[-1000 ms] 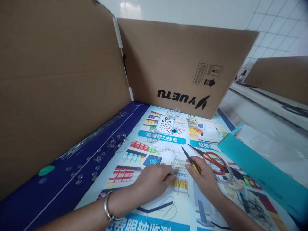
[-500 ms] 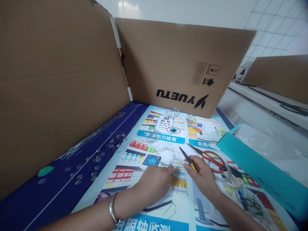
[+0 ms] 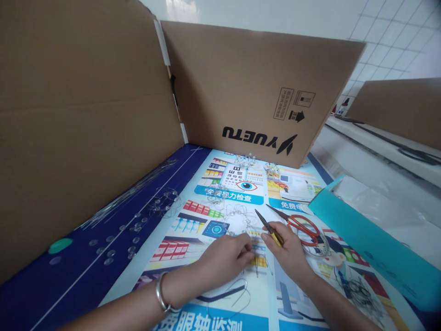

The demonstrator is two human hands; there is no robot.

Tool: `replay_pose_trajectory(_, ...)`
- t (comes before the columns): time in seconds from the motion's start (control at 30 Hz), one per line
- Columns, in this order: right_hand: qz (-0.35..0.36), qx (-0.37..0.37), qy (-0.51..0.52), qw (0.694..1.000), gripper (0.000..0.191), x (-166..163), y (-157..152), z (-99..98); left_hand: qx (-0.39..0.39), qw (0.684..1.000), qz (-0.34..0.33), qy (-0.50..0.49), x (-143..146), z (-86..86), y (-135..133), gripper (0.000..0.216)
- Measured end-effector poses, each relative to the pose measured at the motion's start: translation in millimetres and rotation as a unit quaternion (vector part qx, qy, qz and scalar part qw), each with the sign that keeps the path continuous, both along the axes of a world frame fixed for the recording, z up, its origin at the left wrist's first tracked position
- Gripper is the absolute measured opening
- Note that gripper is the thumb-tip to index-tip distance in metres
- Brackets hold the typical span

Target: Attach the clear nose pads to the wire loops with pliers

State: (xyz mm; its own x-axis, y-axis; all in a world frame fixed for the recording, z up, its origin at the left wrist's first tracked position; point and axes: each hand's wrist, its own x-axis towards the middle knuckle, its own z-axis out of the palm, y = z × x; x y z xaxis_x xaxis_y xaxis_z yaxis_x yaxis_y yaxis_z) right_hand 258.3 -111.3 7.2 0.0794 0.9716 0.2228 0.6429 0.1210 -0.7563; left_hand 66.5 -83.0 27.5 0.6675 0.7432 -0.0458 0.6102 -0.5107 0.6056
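Yellow-handled pliers (image 3: 269, 228), gripped in the right hand (image 3: 287, 250), pointed far-left beside the beaded wire ring (image 3: 247, 222); we found the left hand (image 3: 227, 257) nearer, fingers curled at its near edge, contents indeterminable.

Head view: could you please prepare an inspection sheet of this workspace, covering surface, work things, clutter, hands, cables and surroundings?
Surface: printed sheet, dark blue along its left side.
Work things: yellow-handled tool; ring of clear beads and wire lying just beyond the left hand.
Clutter: loose clear beads, green disc and thin wires at left; red-handled scissors beside the right hand; wire tangle at lower right.
Hands: right hand closed on the yellow-handled tool; left hand's fingers curled, whether holding fine wire cannot be told.
Cables: dark strips on the white ledge, possibly cables; unclear.
Surroundings: cardboard panels at left and back, teal box at right, tiled wall behind.
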Motion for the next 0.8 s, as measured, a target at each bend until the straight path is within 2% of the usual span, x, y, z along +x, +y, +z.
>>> replay_pose_trajectory(0.07, 0.004, 0.001, 0.003, 1.0, 0.022, -0.3, 0.0, 0.5, -0.024, 0.999, -0.032, -0.011, -7.3, 5.1, 3.3, 0.012)
replay_pose_trajectory(0.27, 0.006, -0.005, 0.009, 1.0, 0.021, -1.0, 0.3, 2.1, 0.029, 0.986, -0.145, 0.072, -22.5, 24.8, -2.6, 0.012)
replay_pose_trajectory(0.4, 0.006, -0.007, 0.007, 1.0, 0.022, -0.9, 0.2, 3.8, 0.082, 0.974, -0.173, 0.118, -22.8, 32.4, -16.4, 0.011)
replay_pose_trajectory(0.57, 0.008, -0.011, 0.011, 1.0, 0.021, -1.5, -0.3, 4.6, 0.138, 0.956, -0.206, 0.154, -19.5, 31.4, -26.4, 0.004)
replay_pose_trajectory(0.8, 0.005, -0.009, 0.013, 1.0, 0.022, -1.0, 0.0, 2.3, 0.178, 0.927, -0.266, 0.194, -19.2, 37.7, -31.8, 0.022)
